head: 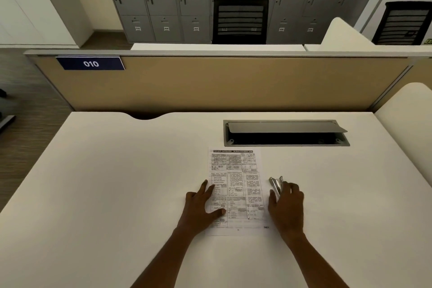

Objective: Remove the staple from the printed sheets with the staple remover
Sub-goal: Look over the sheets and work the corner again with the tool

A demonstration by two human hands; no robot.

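White desk fills the near part of the scene, and the sheets lie flat on it, a little right of the middle, with the printed title at the far end. The left hand rests on the near left part of the sheets, palm down, with fingers straight and spread apart. The right hand is just beside the right edge of the sheets, and its fingers are curled round the staple remover, whose metal end sticks out toward the far side. Whether the staple remover touches the desk I cannot tell, and the staple is too small to make out. Beyond the sheets, to the far right, a grey cable box is sunk in the desk with its lid half raised. A beige partition closes the far edge of the desk and carries a blue sign reading 010. Behind it stand grey lockers with numbers and two black chairs, one near the middle and one at the far right.
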